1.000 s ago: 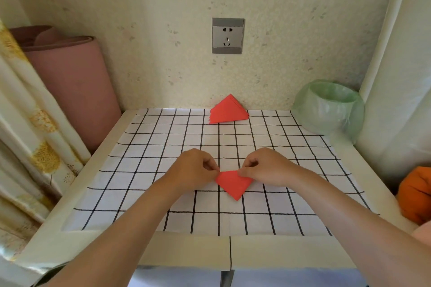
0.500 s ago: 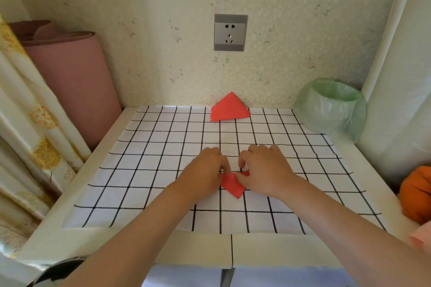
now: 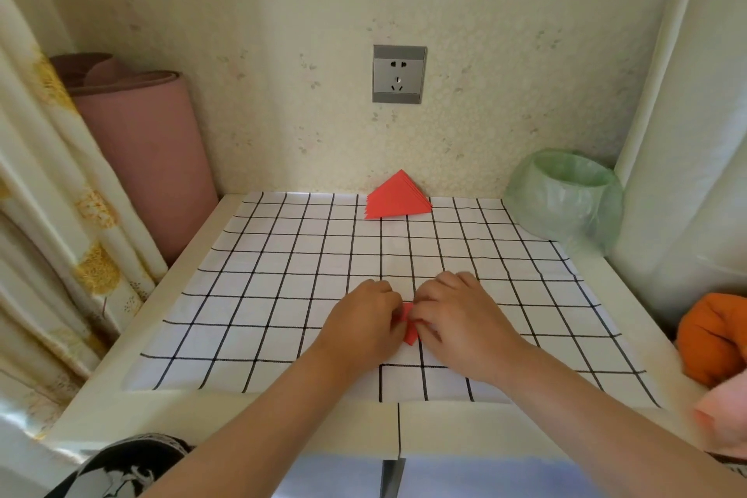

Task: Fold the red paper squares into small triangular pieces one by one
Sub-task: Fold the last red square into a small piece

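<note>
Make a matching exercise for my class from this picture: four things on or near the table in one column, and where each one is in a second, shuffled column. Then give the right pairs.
Things
1. stack of red paper
2. green-lined bin
3. pink roll
4. wall socket

Places
A. far right corner of the table
B. on the wall above the red stack
C. far edge of the checked cloth, middle, by the wall
D. standing left of the table, by the curtain

Pairs: 1-C, 2-A, 3-D, 4-B
</note>
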